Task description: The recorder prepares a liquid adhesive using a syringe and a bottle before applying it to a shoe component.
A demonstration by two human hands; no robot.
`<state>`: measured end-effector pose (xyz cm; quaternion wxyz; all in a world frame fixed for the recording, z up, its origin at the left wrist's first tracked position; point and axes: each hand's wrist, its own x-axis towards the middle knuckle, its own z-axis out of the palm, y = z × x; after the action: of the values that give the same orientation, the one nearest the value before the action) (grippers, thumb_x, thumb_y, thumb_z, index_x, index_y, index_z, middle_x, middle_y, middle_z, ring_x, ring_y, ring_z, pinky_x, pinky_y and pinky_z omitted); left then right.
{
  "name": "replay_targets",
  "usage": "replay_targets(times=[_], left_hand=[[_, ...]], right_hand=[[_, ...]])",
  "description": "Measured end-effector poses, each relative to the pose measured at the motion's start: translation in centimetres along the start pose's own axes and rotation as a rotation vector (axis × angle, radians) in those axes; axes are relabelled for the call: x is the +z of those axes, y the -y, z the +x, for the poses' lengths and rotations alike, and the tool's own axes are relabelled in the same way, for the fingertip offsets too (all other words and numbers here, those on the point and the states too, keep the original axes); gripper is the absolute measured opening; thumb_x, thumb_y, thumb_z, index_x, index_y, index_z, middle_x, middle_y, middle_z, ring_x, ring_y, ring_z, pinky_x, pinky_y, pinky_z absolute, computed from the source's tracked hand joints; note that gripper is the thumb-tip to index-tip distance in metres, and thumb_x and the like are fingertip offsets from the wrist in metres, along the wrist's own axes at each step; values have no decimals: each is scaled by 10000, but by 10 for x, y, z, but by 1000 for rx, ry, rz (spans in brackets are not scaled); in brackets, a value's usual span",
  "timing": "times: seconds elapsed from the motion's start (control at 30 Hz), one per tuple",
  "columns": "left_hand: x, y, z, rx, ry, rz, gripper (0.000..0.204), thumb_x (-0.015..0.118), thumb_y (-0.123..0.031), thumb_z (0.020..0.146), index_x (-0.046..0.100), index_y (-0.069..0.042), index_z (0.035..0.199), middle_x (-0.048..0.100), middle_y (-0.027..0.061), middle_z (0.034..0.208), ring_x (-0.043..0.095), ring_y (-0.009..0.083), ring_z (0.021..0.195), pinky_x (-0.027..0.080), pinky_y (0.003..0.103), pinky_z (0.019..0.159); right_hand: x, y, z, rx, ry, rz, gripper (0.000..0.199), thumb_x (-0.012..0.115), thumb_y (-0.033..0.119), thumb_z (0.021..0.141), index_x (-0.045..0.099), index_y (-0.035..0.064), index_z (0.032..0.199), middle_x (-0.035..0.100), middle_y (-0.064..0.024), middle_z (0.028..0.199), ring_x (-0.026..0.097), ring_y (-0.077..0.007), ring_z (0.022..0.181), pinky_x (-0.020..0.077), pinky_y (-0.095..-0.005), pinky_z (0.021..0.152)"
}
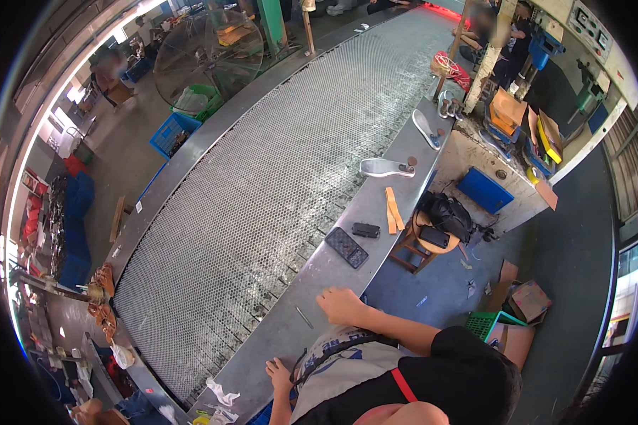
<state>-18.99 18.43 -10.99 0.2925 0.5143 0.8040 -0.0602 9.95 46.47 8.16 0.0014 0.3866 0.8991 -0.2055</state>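
My left hand (pixel 279 373) rests at the near edge of the grey metal ledge (pixel 273 354), fingers apart and nothing seen in them. Farther right, my right hand (pixel 339 306) lies on the same ledge with its fingers curled in; their inner side is hidden. Between the two, a thin pen-like metal rod (pixel 304 316) lies on the ledge, touched by neither hand. Beyond the right hand are a dark phone (pixel 347 247) and a small black case (pixel 366 230). White crumpled tissue (pixel 222 392) sits left of my left hand.
A wide mesh conveyor belt (pixel 262 177) runs alongside the ledge. Up the ledge lie orange strips (pixel 393 210) and pale shoe soles (pixel 386 168). A wooden stool (pixel 412 263) bears a black bag (pixel 450 216). Boxes and a green crate (pixel 490 324) stand behind at right.
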Motion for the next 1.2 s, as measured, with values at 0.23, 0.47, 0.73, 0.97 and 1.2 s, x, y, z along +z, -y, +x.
replay_targets(times=[0.23,0.47,0.73,0.97,1.2], left_hand=[[-18,-14,3,-62,39,-34,1081,766,-499,746,196,5,1513,208,396,1483,249,601,1330,374,590,1058],[-39,-26,-7,17,-134,-153,1086,814,-458,708,213,-103,1539,225,258,1545,360,561,1286,414,569,1025],[-37,-28,0,29,-23,30,980,802,-385,744,263,-141,1526,207,219,1569,381,581,1268,423,556,1039],[-48,-42,1,-44,46,87,985,802,-399,741,262,-124,1517,225,226,1543,315,572,1324,441,587,1010],[-14,-10,17,67,-28,163,1051,835,-364,711,224,-89,1521,230,285,1508,259,572,1354,478,565,983]], right_hand=[[5,-3,1,10,-25,13,270,657,167,741,598,64,984,660,-107,949,635,-286,946,543,-416,726],[2,-4,-1,-20,-16,-1,305,684,183,722,600,62,988,659,-107,948,634,-283,948,541,-413,722],[9,-5,-2,-40,-84,2,309,692,181,699,603,61,969,654,-101,915,633,-280,924,534,-405,731],[9,-7,-2,-21,-98,13,287,684,174,701,605,61,952,656,-104,902,641,-288,904,528,-406,725],[10,-4,1,-29,-90,11,331,717,192,688,604,60,970,662,-104,918,644,-286,920,534,-405,734]])
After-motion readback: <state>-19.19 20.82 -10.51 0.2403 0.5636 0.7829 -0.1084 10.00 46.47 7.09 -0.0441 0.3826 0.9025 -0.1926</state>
